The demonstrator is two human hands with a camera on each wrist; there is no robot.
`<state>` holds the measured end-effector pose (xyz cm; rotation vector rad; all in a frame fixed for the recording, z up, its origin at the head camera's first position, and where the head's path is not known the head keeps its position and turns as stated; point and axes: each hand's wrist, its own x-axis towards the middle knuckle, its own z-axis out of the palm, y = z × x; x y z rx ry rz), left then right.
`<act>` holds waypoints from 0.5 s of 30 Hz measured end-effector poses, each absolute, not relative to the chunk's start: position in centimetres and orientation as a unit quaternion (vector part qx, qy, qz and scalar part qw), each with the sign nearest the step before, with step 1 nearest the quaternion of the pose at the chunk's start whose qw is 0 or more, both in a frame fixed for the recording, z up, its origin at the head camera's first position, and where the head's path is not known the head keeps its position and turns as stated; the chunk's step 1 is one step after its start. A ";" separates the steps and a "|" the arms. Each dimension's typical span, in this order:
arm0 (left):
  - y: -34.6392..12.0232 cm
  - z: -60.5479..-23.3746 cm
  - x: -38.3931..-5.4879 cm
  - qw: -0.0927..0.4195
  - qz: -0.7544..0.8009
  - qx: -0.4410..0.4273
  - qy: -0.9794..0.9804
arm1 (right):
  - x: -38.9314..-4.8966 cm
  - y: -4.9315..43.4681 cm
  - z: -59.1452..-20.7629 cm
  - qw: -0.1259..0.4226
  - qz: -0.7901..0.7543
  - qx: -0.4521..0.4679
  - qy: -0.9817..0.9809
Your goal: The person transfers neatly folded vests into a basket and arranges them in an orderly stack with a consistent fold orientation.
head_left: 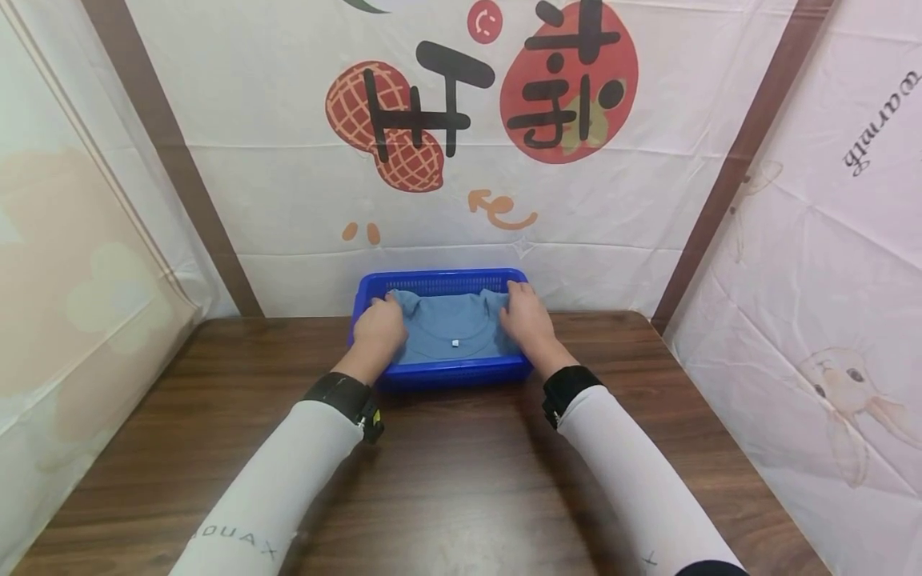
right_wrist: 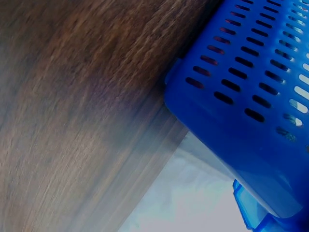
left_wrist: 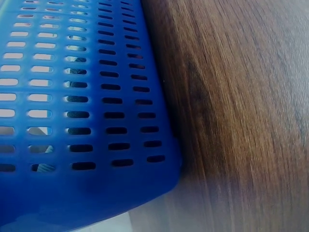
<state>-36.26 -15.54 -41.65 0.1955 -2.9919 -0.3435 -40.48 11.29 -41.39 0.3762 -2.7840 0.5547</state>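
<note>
A blue-grey T-shirt lies in a blue plastic basket, its round neckline and a small white label facing up. My left hand reaches over the basket's left side and grips the shirt's left edge with curled fingers. On the opposite side, my right hand holds the shirt's right edge near the far corner. Most fingertips are hidden by cloth and knuckles. The left wrist view shows the basket's slotted wall, not the hand; the right wrist view likewise shows only slotted wall.
The basket stands at the far edge of a brown wood-grain table. Behind it hangs a white printed curtain, with further printed cloth along the right and left sides.
</note>
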 end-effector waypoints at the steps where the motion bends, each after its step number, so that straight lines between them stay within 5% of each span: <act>1: -15.6 -41.6 -36.3 0.055 -0.112 0.063 -0.990 | -40.5 11.2 -41.4 0.138 0.188 0.133 -0.963; 15: -15.1 -41.4 -35.8 0.006 -0.097 0.034 -0.995 | -40.6 11.2 -41.4 0.145 0.169 0.164 -0.961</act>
